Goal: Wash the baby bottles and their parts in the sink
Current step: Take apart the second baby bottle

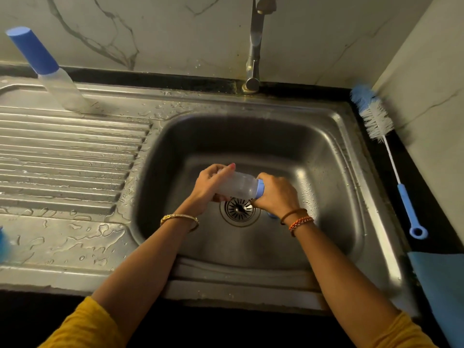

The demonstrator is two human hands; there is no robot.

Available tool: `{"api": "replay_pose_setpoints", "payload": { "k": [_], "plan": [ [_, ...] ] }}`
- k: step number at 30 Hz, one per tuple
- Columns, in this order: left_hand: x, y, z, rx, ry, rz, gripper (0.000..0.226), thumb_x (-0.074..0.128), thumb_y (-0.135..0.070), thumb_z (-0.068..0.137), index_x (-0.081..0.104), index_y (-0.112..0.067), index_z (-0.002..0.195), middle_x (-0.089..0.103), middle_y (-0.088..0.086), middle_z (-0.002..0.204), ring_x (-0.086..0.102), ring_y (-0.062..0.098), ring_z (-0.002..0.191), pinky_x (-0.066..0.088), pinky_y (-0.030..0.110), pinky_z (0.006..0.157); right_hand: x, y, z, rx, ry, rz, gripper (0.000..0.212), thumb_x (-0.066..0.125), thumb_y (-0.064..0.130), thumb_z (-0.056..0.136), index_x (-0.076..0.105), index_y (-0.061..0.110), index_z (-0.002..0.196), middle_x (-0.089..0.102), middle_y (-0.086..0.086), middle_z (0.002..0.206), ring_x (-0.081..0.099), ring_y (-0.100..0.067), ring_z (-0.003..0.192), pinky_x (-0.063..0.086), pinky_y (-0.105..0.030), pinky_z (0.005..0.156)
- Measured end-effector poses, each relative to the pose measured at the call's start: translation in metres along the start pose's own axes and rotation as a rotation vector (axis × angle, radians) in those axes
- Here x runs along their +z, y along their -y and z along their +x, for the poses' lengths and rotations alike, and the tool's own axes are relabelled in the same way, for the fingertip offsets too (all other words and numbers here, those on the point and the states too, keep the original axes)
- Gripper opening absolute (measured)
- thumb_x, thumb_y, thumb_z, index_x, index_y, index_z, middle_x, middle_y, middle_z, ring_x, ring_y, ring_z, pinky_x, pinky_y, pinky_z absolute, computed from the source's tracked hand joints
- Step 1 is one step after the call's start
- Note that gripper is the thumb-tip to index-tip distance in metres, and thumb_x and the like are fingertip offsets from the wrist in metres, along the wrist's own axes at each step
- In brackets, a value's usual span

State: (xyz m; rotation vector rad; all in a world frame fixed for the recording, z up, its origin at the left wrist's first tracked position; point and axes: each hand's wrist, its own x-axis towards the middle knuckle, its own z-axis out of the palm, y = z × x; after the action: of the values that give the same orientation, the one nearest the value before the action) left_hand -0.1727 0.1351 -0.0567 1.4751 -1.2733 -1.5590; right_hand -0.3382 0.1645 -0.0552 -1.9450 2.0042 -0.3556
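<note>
A clear baby bottle (239,185) lies sideways over the drain (239,209) of the steel sink (334,156). My left hand (209,188) grips its body at the base end. My right hand (277,194) is curled round the blue collar (261,189) at its neck. A small blue part (272,215) lies on the sink floor under my right wrist, mostly hidden. A second bottle (59,81) with a blue cap stands on the drainboard at the back left.
The tap (254,43) rises behind the basin; no water stream shows. A blue-handled bottle brush (388,151) lies on the black counter at the right, with a blue cloth (442,292) below it. The ribbed drainboard (65,159) on the left is wet. A blue object (3,244) shows at the left edge.
</note>
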Motion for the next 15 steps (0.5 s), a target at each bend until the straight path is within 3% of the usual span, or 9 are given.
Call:
{"api": "replay_pose_setpoints", "payload": {
  "k": [2, 4, 6, 8, 10, 12, 15],
  "plan": [
    [0.001, 0.0, 0.002, -0.159, -0.039, -0.04, 0.046, 0.049, -0.057, 0.086, 0.06, -0.016, 0.102, 0.061, 0.011, 0.092, 0.059, 0.015, 0.061, 0.043, 0.019, 0.042, 0.002, 0.003, 0.001, -0.046, -0.061, -0.091, 0.029, 0.069, 0.026, 0.072, 0.054, 0.016, 0.095, 0.067, -0.007, 0.088, 0.061, -0.03, 0.085, 0.035, -0.026, 0.059],
    [-0.004, -0.002, 0.004, -0.21, 0.055, -0.071, 0.05, 0.046, -0.063, 0.084, 0.058, -0.021, 0.108, 0.058, 0.007, 0.093, 0.053, 0.011, 0.062, 0.041, 0.019, 0.046, 0.003, 0.002, 0.001, -0.018, -0.059, -0.059, 0.029, 0.07, 0.026, 0.072, 0.054, 0.016, 0.093, 0.067, -0.007, 0.087, 0.061, -0.029, 0.084, 0.035, -0.026, 0.059],
    [-0.007, -0.004, 0.004, -0.117, 0.185, -0.082, 0.028, 0.056, -0.05, 0.084, 0.053, -0.037, 0.109, 0.053, 0.003, 0.104, 0.052, 0.009, 0.062, 0.043, 0.019, 0.048, 0.002, -0.002, 0.0, 0.045, 0.016, 0.007, 0.034, 0.075, 0.03, 0.069, 0.055, 0.014, 0.092, 0.066, -0.007, 0.089, 0.06, -0.027, 0.082, 0.035, -0.026, 0.06],
    [-0.009, -0.002, 0.005, 0.016, 0.238, -0.019, 0.037, 0.066, -0.029, 0.082, 0.048, -0.045, 0.109, 0.052, 0.002, 0.107, 0.056, 0.008, 0.065, 0.048, 0.018, 0.053, 0.001, -0.006, -0.001, 0.074, 0.104, 0.058, 0.042, 0.079, 0.034, 0.066, 0.057, 0.011, 0.094, 0.066, -0.008, 0.092, 0.059, -0.025, 0.083, 0.04, -0.027, 0.063],
    [-0.007, 0.0, 0.005, 0.069, 0.181, 0.024, 0.039, 0.071, -0.024, 0.079, 0.051, -0.041, 0.108, 0.058, 0.001, 0.096, 0.056, 0.005, 0.059, 0.047, 0.018, 0.052, -0.003, -0.008, -0.001, 0.059, 0.116, 0.083, 0.044, 0.08, 0.034, 0.065, 0.058, 0.01, 0.094, 0.067, -0.008, 0.092, 0.061, -0.027, 0.085, 0.042, -0.028, 0.064],
    [-0.006, 0.001, 0.006, 0.034, 0.059, 0.034, 0.033, 0.071, -0.04, 0.076, 0.059, -0.032, 0.105, 0.06, 0.001, 0.085, 0.052, 0.005, 0.054, 0.045, 0.018, 0.049, -0.005, -0.007, 0.0, 0.02, 0.046, 0.05, 0.04, 0.078, 0.031, 0.067, 0.058, 0.012, 0.096, 0.067, -0.009, 0.091, 0.061, -0.029, 0.086, 0.04, -0.029, 0.063],
    [-0.007, 0.006, 0.008, -0.076, -0.12, 0.1, 0.055, 0.062, -0.062, 0.073, 0.068, -0.011, 0.092, 0.061, 0.008, 0.07, 0.05, 0.011, 0.048, 0.042, 0.02, 0.044, -0.005, 0.0, 0.002, -0.065, -0.061, -0.09, 0.035, 0.07, 0.024, 0.075, 0.056, 0.017, 0.106, 0.066, -0.008, 0.094, 0.06, -0.029, 0.092, 0.039, -0.029, 0.064]
  ]
}}
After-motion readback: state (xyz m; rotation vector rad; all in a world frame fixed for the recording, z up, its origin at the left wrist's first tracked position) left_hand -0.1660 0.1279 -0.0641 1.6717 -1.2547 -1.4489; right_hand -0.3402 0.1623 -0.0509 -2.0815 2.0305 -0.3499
